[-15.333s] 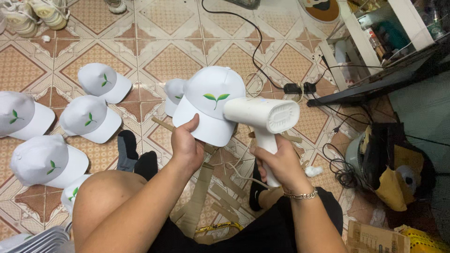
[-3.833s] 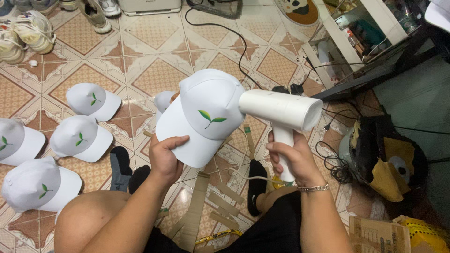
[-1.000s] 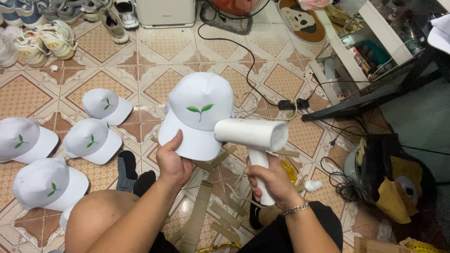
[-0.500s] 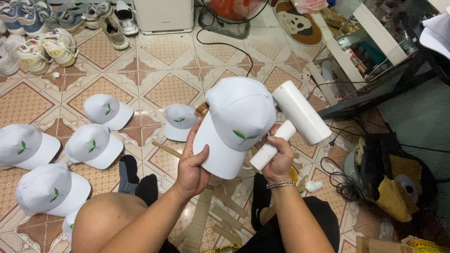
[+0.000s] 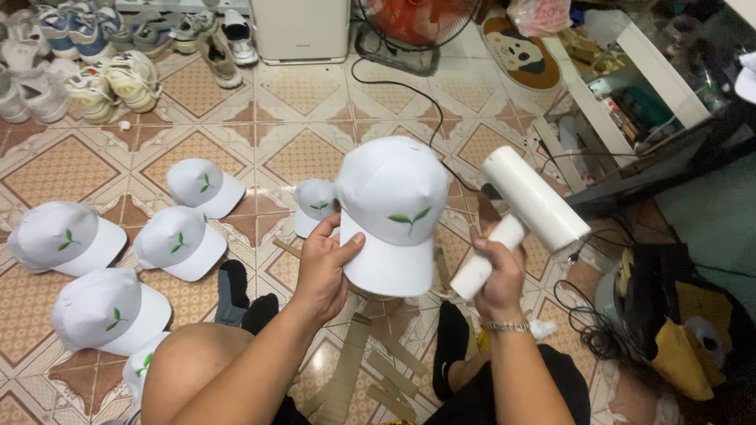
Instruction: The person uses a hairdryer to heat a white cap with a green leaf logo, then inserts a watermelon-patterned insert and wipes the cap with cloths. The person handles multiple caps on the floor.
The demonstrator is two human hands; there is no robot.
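My left hand (image 5: 321,267) grips a white cap (image 5: 391,206) by the left edge of its brim, holding it up over the floor with its green leaf mark facing me. My right hand (image 5: 497,271) is closed around the handle of a white hair dryer (image 5: 528,206), whose barrel tilts up and away to the right of the cap. The dryer's nozzle points off to the right, away from the cap.
Several white caps with leaf marks lie on the patterned tile floor at left, one (image 5: 204,185) near the middle, another (image 5: 67,236) farther left. Shoes (image 5: 118,75) line the back left. A fan (image 5: 409,27), black cable (image 5: 402,86) and a low table (image 5: 654,149) stand at right.
The dryer swung from pointing left at the cap to tilting up and off to the right. The cap turned so that its brim and leaf mark face me.
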